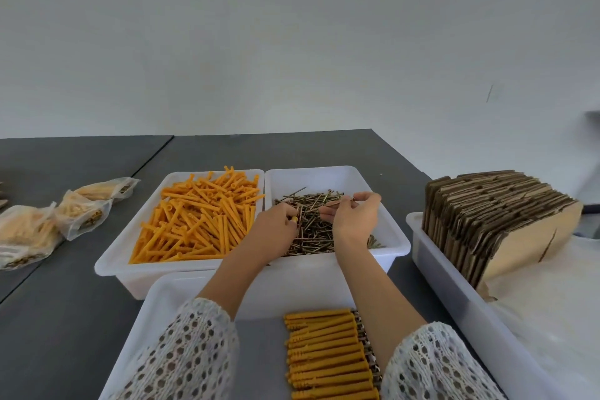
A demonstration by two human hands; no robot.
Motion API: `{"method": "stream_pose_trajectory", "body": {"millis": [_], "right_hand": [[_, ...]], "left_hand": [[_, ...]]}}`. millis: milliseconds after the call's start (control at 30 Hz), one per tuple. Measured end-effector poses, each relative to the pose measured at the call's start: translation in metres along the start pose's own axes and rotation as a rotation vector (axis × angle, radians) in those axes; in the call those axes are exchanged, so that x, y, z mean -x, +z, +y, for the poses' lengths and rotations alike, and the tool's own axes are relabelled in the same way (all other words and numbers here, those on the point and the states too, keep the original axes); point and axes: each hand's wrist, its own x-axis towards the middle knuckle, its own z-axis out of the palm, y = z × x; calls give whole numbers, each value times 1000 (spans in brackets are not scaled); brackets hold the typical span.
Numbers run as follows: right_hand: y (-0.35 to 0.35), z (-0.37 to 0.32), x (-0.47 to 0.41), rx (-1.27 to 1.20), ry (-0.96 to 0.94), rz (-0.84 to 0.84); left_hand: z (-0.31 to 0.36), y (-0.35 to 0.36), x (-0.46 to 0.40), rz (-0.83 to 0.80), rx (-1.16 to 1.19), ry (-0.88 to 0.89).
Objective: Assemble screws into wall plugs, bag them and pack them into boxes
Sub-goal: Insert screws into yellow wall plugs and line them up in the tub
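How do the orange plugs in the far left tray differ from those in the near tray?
The loose wall plugs in the far left tray lie in a jumbled heap pointing every way; the assembled plugs in the near tray lie side by side in one neat row. The loose ones show no screws; the assembled ones show screw heads at their right ends. Both are orange, in white trays.

**Soft, even daylight; wide-angle bend at the edges**

The scene is bright and diffuse, without glare. Shadows under the white trays on the dark table are faint. Straight edges bow toward the frame's borders. Fine detail looks slightly soft, most of all in the screw pile.
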Motion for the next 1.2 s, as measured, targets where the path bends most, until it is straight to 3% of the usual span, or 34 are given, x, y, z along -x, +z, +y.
{"method": "stream_pose_trajectory", "body": {"millis": [300,467,867,1033,1200], "right_hand": [[5,2,0,123,13,-150],[7,3,2,170,17,-280],[4,4,-3,73,20,-61],[6,6,-4,142,16,-81],[7,6,-4,216,55,-212]], "left_hand": [[-2,-17,18,-106,-85,38],[-13,-14,32,21,-62,143],[-25,-17,38,69,74,154],[-24,-19,39,60,106,162],[-26,-20,40,52,122,172]]}}
